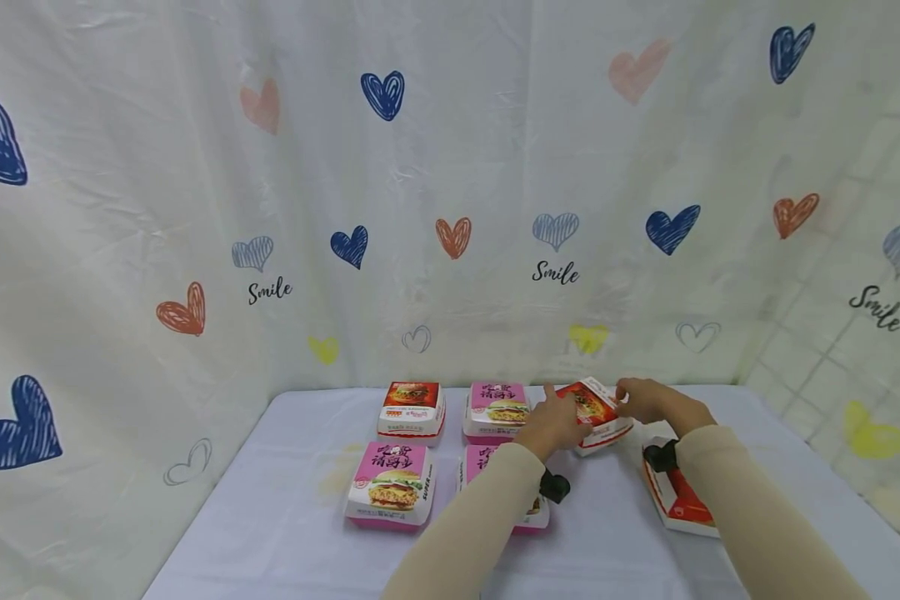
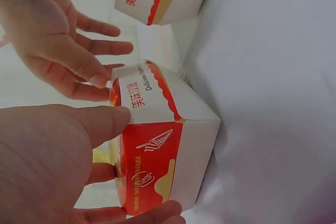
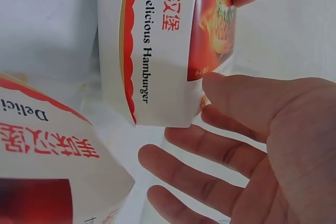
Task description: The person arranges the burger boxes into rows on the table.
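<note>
A white hamburger box (image 1: 598, 410) with a red burger picture on its lid stands askew at the back right of the table, between both hands. At its left side my left hand (image 1: 553, 425) grips it, with the thumb on an upper edge and fingers about the red side panel. My right hand (image 1: 663, 404) pinches the box's right upper corner between thumb and forefinger, the other fingers spread loosely beyond. Beneath the right wrist, a second red-and-white hamburger box (image 1: 678, 496) lies partly hidden by the sleeve.
Left of the hands are a red-topped burger box (image 1: 412, 408) and pink burger boxes, at the back (image 1: 497, 408), front left (image 1: 392, 483) and front middle (image 1: 476, 462), the last partly covered by my left arm. A heart-printed curtain (image 1: 450, 183) hangs behind the white-covered table (image 1: 285, 500).
</note>
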Demonstrator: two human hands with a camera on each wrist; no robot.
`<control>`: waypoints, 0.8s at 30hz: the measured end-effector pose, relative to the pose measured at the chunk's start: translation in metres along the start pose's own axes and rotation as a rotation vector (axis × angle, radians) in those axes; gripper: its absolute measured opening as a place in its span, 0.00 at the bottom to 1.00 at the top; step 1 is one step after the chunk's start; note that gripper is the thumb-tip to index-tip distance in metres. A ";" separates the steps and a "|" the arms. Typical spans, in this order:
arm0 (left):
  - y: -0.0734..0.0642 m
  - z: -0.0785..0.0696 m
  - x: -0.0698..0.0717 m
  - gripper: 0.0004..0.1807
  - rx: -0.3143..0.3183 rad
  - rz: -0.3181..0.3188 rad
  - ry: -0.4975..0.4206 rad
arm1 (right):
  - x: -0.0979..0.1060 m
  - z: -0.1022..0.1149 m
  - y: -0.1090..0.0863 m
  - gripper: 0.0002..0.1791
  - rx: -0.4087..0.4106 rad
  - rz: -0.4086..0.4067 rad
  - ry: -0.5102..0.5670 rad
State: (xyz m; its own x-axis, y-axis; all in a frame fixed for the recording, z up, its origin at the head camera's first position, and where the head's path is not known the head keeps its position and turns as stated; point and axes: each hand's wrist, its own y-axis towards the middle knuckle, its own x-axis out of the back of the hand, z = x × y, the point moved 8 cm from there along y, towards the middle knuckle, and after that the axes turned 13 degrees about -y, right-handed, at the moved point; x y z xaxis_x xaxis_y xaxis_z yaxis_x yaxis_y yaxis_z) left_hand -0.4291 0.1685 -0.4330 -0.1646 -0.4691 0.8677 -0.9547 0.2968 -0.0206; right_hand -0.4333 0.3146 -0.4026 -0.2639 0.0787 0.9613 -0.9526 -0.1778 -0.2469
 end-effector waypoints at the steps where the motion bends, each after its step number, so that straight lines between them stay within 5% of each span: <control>1: 0.000 0.000 0.000 0.32 -0.002 0.002 0.002 | 0.000 -0.001 0.001 0.17 0.001 -0.007 -0.016; 16: 0.003 0.002 0.000 0.30 0.009 0.049 -0.008 | -0.011 -0.006 0.008 0.27 -0.006 0.021 0.013; 24: 0.005 0.002 0.001 0.26 -0.060 0.038 0.007 | -0.013 -0.004 0.010 0.32 -0.006 0.056 0.055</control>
State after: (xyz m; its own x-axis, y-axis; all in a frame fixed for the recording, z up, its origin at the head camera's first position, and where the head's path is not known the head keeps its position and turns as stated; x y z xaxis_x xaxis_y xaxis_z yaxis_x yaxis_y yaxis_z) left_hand -0.4344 0.1680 -0.4329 -0.1981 -0.4509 0.8703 -0.9313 0.3636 -0.0237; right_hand -0.4405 0.3161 -0.4183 -0.3249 0.1230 0.9377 -0.9368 -0.1776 -0.3013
